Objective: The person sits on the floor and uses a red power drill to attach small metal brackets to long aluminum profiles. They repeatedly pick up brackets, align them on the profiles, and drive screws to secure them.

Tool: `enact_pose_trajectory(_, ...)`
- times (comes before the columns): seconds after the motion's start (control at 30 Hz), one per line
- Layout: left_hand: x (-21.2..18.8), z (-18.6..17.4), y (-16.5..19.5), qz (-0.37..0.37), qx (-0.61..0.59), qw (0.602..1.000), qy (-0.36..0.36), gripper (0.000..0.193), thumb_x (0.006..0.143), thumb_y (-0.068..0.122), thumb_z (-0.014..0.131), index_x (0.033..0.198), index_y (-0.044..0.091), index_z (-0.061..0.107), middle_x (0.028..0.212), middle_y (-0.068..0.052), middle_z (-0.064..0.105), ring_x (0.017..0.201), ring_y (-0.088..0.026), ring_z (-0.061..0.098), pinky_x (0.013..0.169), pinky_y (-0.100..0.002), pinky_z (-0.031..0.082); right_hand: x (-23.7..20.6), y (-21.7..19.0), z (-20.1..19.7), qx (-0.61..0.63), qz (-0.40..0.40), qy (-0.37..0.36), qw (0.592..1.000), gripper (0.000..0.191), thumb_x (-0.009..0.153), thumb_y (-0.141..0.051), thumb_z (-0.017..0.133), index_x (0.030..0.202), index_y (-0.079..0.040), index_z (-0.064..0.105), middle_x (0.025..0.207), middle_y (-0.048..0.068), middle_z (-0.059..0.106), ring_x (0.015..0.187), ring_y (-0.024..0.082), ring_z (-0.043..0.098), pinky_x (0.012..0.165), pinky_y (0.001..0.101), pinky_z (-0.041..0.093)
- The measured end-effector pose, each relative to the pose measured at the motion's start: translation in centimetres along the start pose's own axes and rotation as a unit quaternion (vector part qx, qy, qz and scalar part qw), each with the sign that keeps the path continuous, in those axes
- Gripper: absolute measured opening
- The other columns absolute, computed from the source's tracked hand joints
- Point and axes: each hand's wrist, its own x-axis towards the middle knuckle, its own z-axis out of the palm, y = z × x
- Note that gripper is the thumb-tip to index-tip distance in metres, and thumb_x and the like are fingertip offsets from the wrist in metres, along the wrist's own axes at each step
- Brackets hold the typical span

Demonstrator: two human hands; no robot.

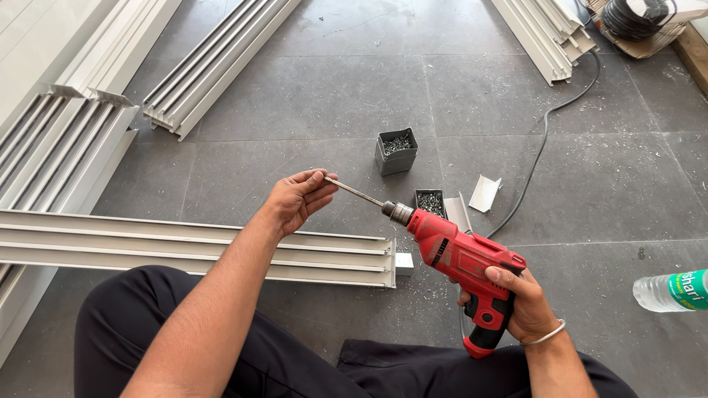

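My right hand [520, 298] grips the handle of a red and black electric drill [461, 258], held above my lap and pointing up-left. A long thin bit [354, 192] sticks out of its chuck. My left hand [295, 199] pinches the tip of that bit between fingers and thumb. Below my left forearm a white aluminium track profile [147, 247] lies across the grey floor, its cut end near the drill body.
Two small grey boxes of screws [396, 151] [429, 201] stand beyond the drill, with white offcuts [484, 194] beside them. A black cable [542, 140] runs to the back right. More white profiles [214, 63] lie at the left and back. A water bottle [672, 290] lies at right.
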Motion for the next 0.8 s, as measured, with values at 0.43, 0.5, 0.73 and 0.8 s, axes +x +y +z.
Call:
enact_pose_trajectory(0.43,-1.6,-2.3,0.8,-0.07,0.135,0.983,-0.107,0.038,0.092,0.021,0.074,0.119,-0.004,0.067,0.11,-0.021,0.074,0.097,-0.028,0.076,0.086,-0.038,0.067,-3.3,-5.9,-0.1,-0.186,0.017,-0.041,0.982,0.083,0.069,-0.026,0.079,0.143,0.002,0.056,0.104,0.017,0.074,0.081,0.025,0.074,0.074,0.0415,0.061)
enact_pose_trajectory(0.5,-1.8,-0.7,-0.5,-0.043,0.034,0.988,-0.144,0.052,0.09,0.026,0.078,0.129,-0.004,0.062,0.117,-0.022,0.07,0.103,-0.028,0.073,0.092,-0.039,0.064,-4.8,-7.7,-0.5,-0.178,0.028,-0.011,0.984,0.081,0.071,-0.025,0.077,0.145,0.001,0.056,0.104,0.02,0.075,0.081,0.029,0.075,0.074,0.044,0.062)
enact_pose_trajectory(0.73,-6.0,4.7,-4.6,0.091,0.687,0.712,-0.111,0.127,0.06,0.073,0.084,0.156,0.01,0.029,0.15,-0.018,0.047,0.141,-0.035,0.041,0.116,-0.052,0.033,-7.9,-15.2,-1.0,-0.314,0.101,0.11,0.938,0.078,0.083,-0.021,0.08,0.155,-0.006,0.055,0.113,0.025,0.074,0.088,0.036,0.076,0.077,0.0515,0.064)
enact_pose_trajectory(0.8,-7.4,5.9,-6.1,0.096,0.816,0.558,-0.114,0.137,0.059,0.08,0.083,0.159,0.011,0.019,0.157,-0.019,0.036,0.147,-0.038,0.028,0.118,-0.059,0.021,-7.9,-16.8,-0.2,-0.41,0.165,0.119,0.889,0.077,0.081,-0.021,0.082,0.153,-0.008,0.055,0.114,0.023,0.074,0.088,0.035,0.075,0.077,0.0506,0.065)
